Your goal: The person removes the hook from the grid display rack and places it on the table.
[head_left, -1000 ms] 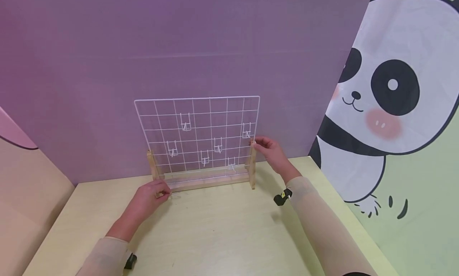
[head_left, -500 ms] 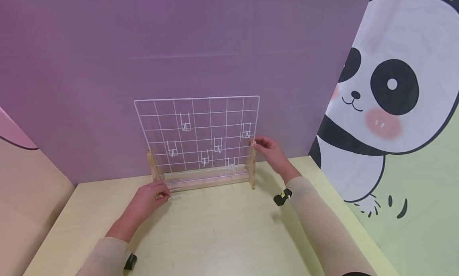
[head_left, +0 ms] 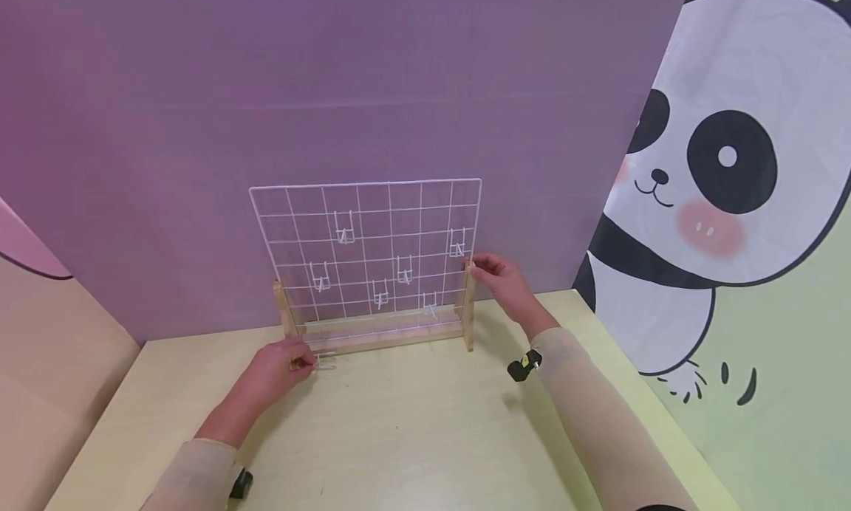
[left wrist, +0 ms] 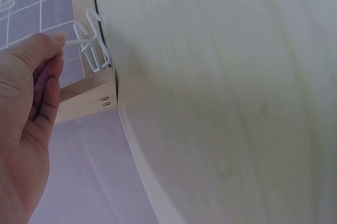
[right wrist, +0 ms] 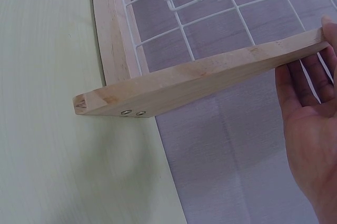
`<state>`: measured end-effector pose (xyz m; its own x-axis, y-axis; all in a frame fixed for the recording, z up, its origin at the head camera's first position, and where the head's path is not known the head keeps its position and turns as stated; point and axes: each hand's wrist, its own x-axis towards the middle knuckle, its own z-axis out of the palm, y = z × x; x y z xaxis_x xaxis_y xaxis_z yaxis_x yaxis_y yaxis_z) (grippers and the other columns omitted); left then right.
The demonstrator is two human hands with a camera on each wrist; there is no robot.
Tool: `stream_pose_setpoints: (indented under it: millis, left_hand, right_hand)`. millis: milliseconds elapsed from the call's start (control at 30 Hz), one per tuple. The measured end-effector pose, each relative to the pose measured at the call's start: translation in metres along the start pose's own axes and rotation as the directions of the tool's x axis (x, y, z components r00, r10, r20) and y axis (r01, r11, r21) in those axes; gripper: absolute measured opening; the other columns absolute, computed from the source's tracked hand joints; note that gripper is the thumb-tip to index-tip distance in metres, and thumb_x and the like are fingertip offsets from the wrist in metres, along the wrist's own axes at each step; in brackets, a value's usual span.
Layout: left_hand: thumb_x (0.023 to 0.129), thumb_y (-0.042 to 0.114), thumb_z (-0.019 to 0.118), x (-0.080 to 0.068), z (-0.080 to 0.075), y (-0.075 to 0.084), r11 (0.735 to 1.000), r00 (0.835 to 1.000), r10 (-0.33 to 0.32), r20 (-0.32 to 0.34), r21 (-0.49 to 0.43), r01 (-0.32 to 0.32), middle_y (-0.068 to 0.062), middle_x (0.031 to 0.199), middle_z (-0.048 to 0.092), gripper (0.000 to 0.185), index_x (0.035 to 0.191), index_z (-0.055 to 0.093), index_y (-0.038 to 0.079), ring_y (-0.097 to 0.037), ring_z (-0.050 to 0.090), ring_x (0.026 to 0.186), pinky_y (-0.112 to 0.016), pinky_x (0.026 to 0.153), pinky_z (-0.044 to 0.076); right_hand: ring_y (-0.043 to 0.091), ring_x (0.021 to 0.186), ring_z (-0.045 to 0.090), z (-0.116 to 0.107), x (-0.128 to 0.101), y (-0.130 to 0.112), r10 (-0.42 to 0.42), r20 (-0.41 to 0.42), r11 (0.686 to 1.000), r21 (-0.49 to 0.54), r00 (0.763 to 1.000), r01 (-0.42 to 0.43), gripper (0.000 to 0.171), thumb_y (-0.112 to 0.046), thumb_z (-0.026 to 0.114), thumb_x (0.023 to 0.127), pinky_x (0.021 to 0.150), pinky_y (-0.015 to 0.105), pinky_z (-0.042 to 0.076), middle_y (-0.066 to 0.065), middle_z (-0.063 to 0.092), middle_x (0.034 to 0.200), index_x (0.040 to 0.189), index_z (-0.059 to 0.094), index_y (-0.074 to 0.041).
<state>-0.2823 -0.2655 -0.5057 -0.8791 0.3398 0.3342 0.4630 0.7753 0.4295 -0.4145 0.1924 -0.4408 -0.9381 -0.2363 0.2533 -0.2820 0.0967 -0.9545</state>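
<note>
A white wire grid panel [head_left: 372, 223] stands upright in a wooden base [head_left: 392, 337] at the back of the table. Several white wire hooks hang on it, among them one at the upper left [head_left: 344, 235] and one at the far right [head_left: 457, 248]. Down by the base's left front corner, my left hand [head_left: 275, 367] pinches a loose white wire hook [left wrist: 95, 45] by its prong, between thumb and fingertips. My right hand [head_left: 508, 283] grips the top of the base's right wooden upright [right wrist: 200, 74], thumb on one side and fingers on the other.
Purple sheeting [head_left: 399, 75] rises behind the rack, against the back edge of the pale wooden table [head_left: 425, 430]. A panda picture [head_left: 738, 193] covers the wall on the right. The table's surface stretches in front of the rack.
The hook at my left fingertips, barely visible one second ago, now shows more fully beside them. My left hand has shifted only slightly, and my right hand stays on the upright.
</note>
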Motion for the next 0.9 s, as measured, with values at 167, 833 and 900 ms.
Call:
stream_pose_setpoints:
  millis: [167,833,900]
  left_hand:
    - [0.089,-0.006,0.087,-0.0008,0.0011,-0.0033,1.000,0.999,0.000,0.036,-0.008,0.001,0.005,0.090,0.070,0.019,0.092,0.079,0.011,-0.014,0.068,0.082,-0.036,0.075,0.065]
    - [0.091,0.000,0.089,-0.0025,0.0050,-0.0046,0.997,0.986,-0.044,0.158,-0.057,0.054,0.004,0.094,0.072,0.014,0.101,0.082,0.008,-0.013,0.067,0.085,-0.033,0.077,0.064]
    - [0.090,0.000,0.089,-0.0028,0.0055,-0.0054,0.998,0.987,-0.032,0.160,-0.056,0.042,0.003,0.094,0.072,0.015,0.101,0.082,0.007,-0.014,0.068,0.085,-0.034,0.077,0.064]
  right_hand:
    - [0.028,0.135,0.061,-0.0006,-0.0007,-0.0003,0.017,0.007,1.000,-0.007,1.000,-0.017,0.032,-0.020,0.069,0.111,0.127,0.052,0.041,0.016,0.071,0.141,0.138,0.071,-0.002]
    - [0.023,0.129,0.064,0.0009,-0.0008,-0.0014,-0.016,0.003,1.000,0.025,1.000,0.016,0.029,-0.014,0.069,0.111,0.126,0.051,0.042,0.014,0.075,0.134,0.136,0.071,0.001]
    - [0.022,0.128,0.065,0.0009,-0.0008,-0.0014,-0.014,0.002,1.000,0.024,1.000,0.014,0.029,-0.014,0.069,0.111,0.126,0.050,0.042,0.011,0.076,0.132,0.137,0.071,0.001]
